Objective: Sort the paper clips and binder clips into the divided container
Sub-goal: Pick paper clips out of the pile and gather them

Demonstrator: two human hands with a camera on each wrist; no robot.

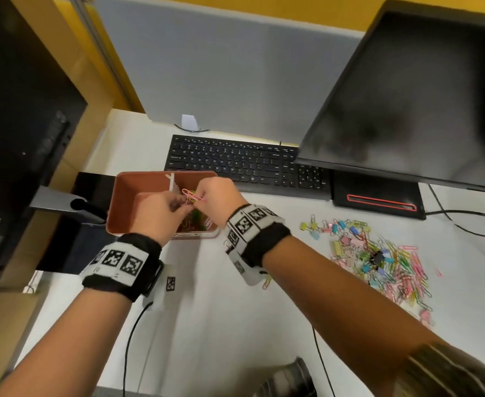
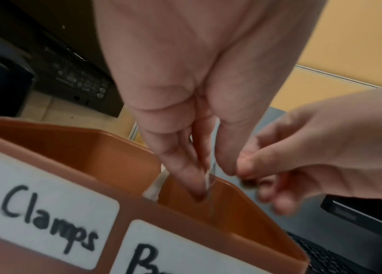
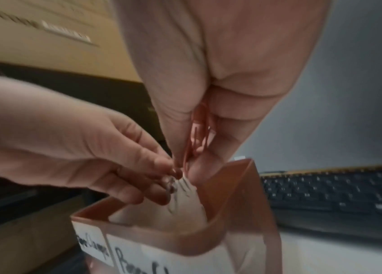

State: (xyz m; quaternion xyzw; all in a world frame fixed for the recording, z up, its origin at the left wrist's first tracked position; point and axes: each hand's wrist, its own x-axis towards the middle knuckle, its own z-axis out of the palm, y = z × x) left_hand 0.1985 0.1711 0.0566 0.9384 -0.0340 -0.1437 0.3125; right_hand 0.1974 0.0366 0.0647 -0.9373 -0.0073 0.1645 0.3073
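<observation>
While both hands meet above the brown divided container (image 1: 126, 193), the right hand (image 1: 215, 196) pinches a small bunch of pink and yellow paper clips (image 1: 191, 196) between thumb and fingertips, and the left hand (image 1: 161, 210) pinches at the same bunch from the other side, as if teasing tangled clips apart. They hover over the container's right compartment, which already holds a layer of coloured clips; the left compartment, labelled with a word ending in "Clamps", looks bare. The step in hand appears to be dropping paper clips into their section. Next, the fingers likely need to loosen so the clips fall right of the white divider (image 1: 172, 181). On the white desk (image 1: 207, 325) to the right, well apart, lies the mixed pile (image 1: 378, 259) of paper clips and binder clips, still large. A black keyboard (image 1: 247, 164) sits just behind the container, a monitor (image 1: 413, 96) beyond.
</observation>
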